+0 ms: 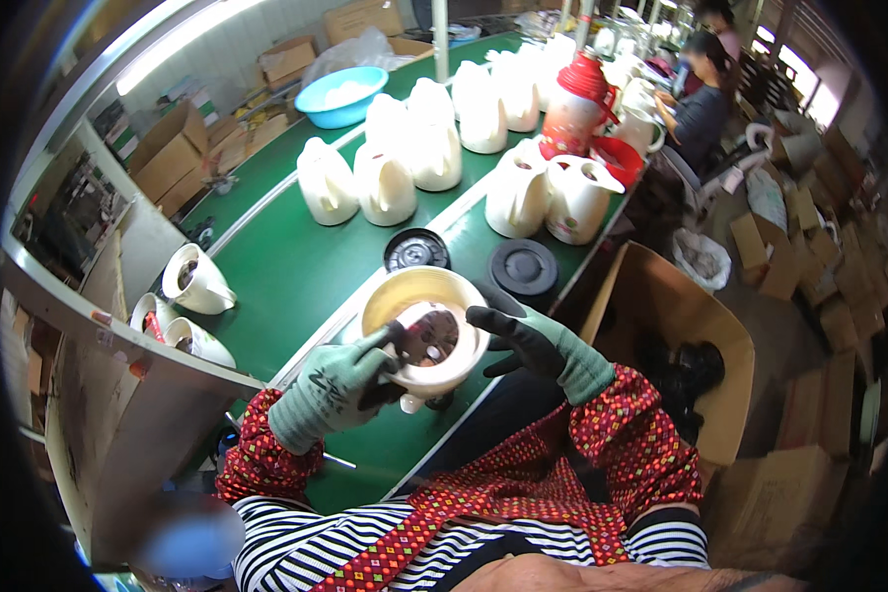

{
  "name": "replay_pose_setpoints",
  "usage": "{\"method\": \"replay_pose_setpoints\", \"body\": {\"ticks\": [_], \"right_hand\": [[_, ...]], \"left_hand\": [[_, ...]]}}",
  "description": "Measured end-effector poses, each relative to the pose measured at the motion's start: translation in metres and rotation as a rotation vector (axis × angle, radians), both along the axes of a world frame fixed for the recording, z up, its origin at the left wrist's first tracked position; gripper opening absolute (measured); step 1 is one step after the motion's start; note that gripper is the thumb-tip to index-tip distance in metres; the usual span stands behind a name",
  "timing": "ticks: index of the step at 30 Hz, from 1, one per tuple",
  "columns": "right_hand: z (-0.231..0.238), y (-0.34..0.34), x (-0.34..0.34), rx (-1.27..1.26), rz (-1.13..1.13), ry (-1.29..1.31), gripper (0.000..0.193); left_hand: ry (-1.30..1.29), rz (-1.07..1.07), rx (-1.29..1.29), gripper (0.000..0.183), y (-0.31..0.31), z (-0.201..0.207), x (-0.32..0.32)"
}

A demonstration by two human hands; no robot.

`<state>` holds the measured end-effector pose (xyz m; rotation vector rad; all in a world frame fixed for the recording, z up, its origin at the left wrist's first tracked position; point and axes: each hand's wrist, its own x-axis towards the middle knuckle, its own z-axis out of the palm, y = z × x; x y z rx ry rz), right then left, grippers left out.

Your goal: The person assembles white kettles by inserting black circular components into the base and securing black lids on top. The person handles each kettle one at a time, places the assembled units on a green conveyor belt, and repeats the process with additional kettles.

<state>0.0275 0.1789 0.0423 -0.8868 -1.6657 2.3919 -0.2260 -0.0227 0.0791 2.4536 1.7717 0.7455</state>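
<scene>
Standing across the room watching this one. All clock positions are from the cream pot, with 12 pointing away from the worker. That pot is right in front of the worker over the near edge of the green worktop, mouth facing up, and there's a shiny reddish-brown round piece sitting inside the opening. Can't tell if the pot's base touches the worktop.

The left hand is at 8, in a grey-green glove with dark fingertips. Its fingers are bent against the pot's side, with one over the rim by the shiny piece. Couldn't say if they're really clamped. The right hand, same sort of glove, is at 3, fingers bent and spread apart right by the rim. Can't tell if it's touching.

Around it: a ridged black lid just beside the pot at 12, a smoother black lid at 2. A pair of white jugs stands around 1, with a red flask past them. More pale jugs bunch up from 11 to 12, blue basin beyond at 11. Three jugs sit at 9 to 10. Over at 3, an open cardboard box has dark pieces in it.
</scene>
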Motion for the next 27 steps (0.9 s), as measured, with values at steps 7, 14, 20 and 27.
{"method": "replay_pose_setpoints", "body": {"ticks": [7, 14, 20, 27], "right_hand": [[-0.046, -0.037, 0.095, -0.111, -0.327, 0.208, 0.059], [-0.059, -0.083, 0.163, -0.509, -0.538, 0.463, 0.063], [-0.051, -0.073, 0.118, -0.201, -0.268, 0.275, 0.064], [-0.085, 0.060, 0.025, 1.463, -0.279, -0.442, 0.097]], "left_hand": [[-0.534, -0.203, 0.012, 0.073, 0.019, -0.033, 0.028], [-1.371, -0.246, -0.499, 0.096, 0.049, -0.159, 0.057], [-1.746, -0.207, -0.630, 0.082, 0.031, -0.179, 0.087], [-1.525, -0.050, -0.333, 0.064, 0.003, -0.144, 0.077]]}}
